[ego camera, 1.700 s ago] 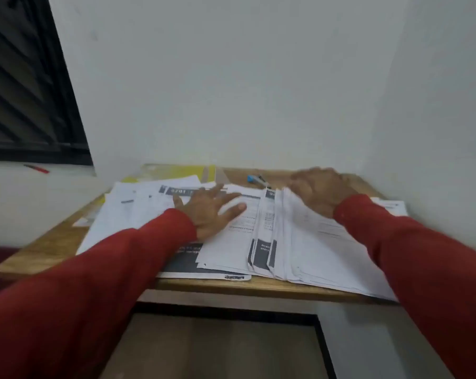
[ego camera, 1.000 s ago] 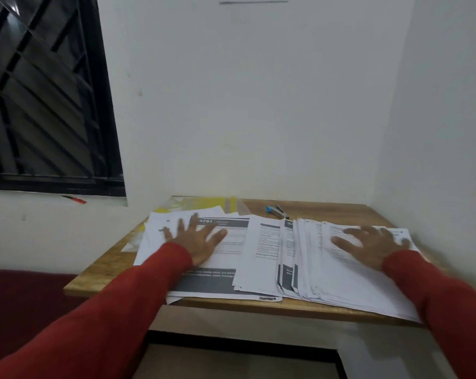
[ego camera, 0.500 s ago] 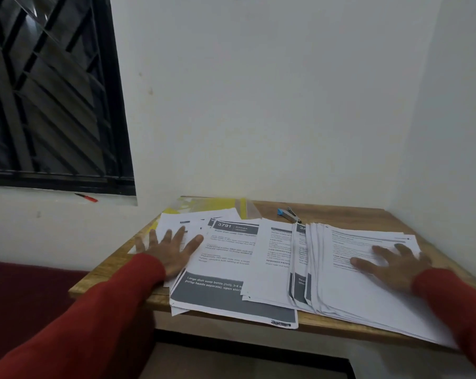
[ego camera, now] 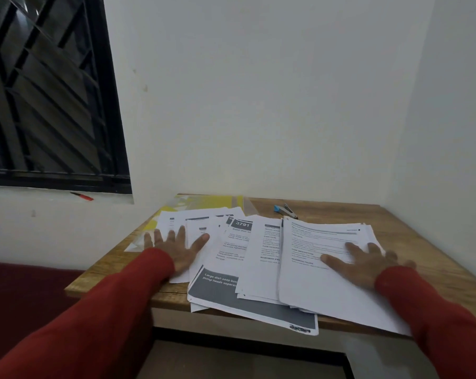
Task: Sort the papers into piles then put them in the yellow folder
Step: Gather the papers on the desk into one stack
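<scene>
Printed papers lie spread over a small wooden table (ego camera: 411, 222). My left hand (ego camera: 176, 246) rests flat, fingers spread, on the left sheets (ego camera: 198, 225). My right hand (ego camera: 365, 259) lies flat on the thick right stack (ego camera: 313, 269). Between them sit a sheet with a grey band and the number 3791 (ego camera: 226, 285) and another text sheet (ego camera: 261, 266). The yellow folder (ego camera: 204, 202) lies at the back left, mostly hidden under the left sheets. Several sheets overhang the table's front edge.
A blue stapler (ego camera: 285, 210) lies on the bare wood behind the papers. White walls close in the table at the back and right. A dark barred window (ego camera: 48, 105) is at the left, with a red pen (ego camera: 81, 196) on its sill.
My left hand slid left across the papers onto the leftmost sheets. My right hand drew back from the stack's far end to its near middle. The camera view tilted up.
</scene>
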A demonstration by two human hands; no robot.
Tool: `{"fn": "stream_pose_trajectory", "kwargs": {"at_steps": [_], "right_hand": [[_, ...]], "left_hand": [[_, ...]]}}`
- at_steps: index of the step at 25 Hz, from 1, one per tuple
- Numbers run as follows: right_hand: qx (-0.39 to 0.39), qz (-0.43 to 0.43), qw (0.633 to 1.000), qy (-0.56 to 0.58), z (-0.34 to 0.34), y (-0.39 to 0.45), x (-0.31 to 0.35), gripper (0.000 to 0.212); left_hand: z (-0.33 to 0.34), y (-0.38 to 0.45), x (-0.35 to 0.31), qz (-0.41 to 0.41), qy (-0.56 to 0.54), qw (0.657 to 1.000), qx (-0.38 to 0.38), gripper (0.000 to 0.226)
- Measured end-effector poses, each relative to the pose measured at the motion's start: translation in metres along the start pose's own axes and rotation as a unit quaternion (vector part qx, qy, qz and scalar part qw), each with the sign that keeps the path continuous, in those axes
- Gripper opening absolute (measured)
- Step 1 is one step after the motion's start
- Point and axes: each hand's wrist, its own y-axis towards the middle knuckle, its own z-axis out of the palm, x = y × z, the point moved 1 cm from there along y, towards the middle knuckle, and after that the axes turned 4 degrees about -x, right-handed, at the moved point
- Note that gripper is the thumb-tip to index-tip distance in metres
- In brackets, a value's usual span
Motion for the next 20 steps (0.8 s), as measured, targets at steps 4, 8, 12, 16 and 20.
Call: {"fn": "stream_pose_trajectory", "kwargs": {"at_steps": [4, 8, 12, 16, 20], "right_hand": [[-0.004, -0.008, 1.0, -0.016, 0.003, -0.001, 0.021, 0.108], [-0.015, 0.004, 1.0, -0.015, -0.001, -0.005, 0.008, 0.112], [-0.019, -0.006, 1.0, -0.008, 0.001, -0.01, 0.025, 0.11], [-0.028, -0.006, 1.0, 0.01, -0.003, -0.014, 0.026, 0.109], [-0.02, -0.036, 0.998, 0.038, 0.001, -0.021, 0.054, 0.11]], "left_hand": [[0.0, -0.001, -0.013, 0.017, -0.034, 0.999, -0.021, 0.101], [0.0, 0.001, -0.003, 0.002, -0.009, 1.0, -0.003, 0.1], [0.003, -0.002, -0.016, 0.068, -0.075, 0.995, -0.019, 0.09], [-0.003, -0.002, -0.021, 0.005, -0.055, 0.997, -0.053, 0.087], [-0.009, 0.008, -0.043, 0.007, -0.272, 0.962, -0.002, 0.108]]}}
